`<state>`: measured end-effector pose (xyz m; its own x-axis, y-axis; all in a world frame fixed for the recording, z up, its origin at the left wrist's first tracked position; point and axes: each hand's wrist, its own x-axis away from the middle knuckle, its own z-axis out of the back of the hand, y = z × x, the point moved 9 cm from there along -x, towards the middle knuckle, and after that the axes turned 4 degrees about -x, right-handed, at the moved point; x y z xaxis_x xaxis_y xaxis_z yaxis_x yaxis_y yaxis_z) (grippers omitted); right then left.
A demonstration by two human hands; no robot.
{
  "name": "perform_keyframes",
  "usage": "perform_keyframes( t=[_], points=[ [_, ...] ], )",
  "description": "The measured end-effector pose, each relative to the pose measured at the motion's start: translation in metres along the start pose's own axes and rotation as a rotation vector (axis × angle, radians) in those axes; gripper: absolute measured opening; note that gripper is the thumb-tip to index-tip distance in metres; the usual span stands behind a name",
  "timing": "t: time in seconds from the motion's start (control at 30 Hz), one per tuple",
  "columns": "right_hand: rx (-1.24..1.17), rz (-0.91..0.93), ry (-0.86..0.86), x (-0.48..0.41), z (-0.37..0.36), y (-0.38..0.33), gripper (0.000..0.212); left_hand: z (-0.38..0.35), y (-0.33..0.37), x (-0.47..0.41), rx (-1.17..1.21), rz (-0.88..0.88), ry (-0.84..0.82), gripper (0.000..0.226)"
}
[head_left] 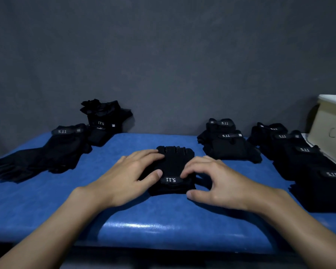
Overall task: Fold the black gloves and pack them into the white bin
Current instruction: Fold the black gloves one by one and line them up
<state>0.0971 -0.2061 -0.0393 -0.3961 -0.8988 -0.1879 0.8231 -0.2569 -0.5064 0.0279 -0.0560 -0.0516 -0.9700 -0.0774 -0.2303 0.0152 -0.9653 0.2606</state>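
A folded black glove (175,162) with a "5.11" wrist strap lies in the middle of the blue table (159,228). My left hand (132,175) rests flat on the glove's left side, fingers straight. My right hand (213,181) hovers arched over its right edge, with fingertips touching the strap and the thumb low beside the cuff. The white bin (330,127) stands at the far right, partly cut off by the frame edge.
Unfolded black gloves (47,152) lie spread at the left, with a heaped pile (105,117) behind them. Folded glove stacks (227,142) sit at the back right, and more folded stacks (306,162) run along the right edge. A grey backdrop (163,65) hangs behind the table.
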Motion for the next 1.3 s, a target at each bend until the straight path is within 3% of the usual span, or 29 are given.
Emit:
perform_keyframes(
  t=[0.13,0.23,0.37,0.67,0.83,1.0,1.13,1.3],
  points=[
    [-0.013,-0.015,-0.039,0.0,-0.001,0.008,0.039,0.025,0.016,0.007,0.127,-0.112,0.124,0.046],
    [-0.028,-0.005,-0.051,-0.001,0.0,0.01,0.039,0.028,0.022,0.011,0.118,-0.159,0.092,0.041],
    [-0.051,0.018,-0.03,-0.003,0.001,0.007,0.034,0.018,0.019,0.013,0.082,-0.146,-0.013,0.052],
    [0.002,0.09,0.028,-0.005,0.001,0.0,0.017,0.008,0.01,0.02,0.062,-0.095,-0.081,0.081],
    [-0.174,-0.029,0.105,-0.004,0.007,0.012,0.013,0.01,0.01,0.022,0.143,-0.05,-0.053,0.088],
    [-0.387,-0.067,0.126,-0.006,0.011,0.011,0.016,0.025,0.015,0.021,0.24,-0.086,0.17,0.054],
    [-0.529,-0.054,0.181,-0.005,0.019,0.009,0.02,0.028,0.016,0.018,0.514,-0.075,0.2,0.033],
    [-0.642,-0.064,0.095,-0.004,0.012,0.01,0.03,0.022,0.011,0.013,0.742,0.004,0.203,0.024]
  ],
)
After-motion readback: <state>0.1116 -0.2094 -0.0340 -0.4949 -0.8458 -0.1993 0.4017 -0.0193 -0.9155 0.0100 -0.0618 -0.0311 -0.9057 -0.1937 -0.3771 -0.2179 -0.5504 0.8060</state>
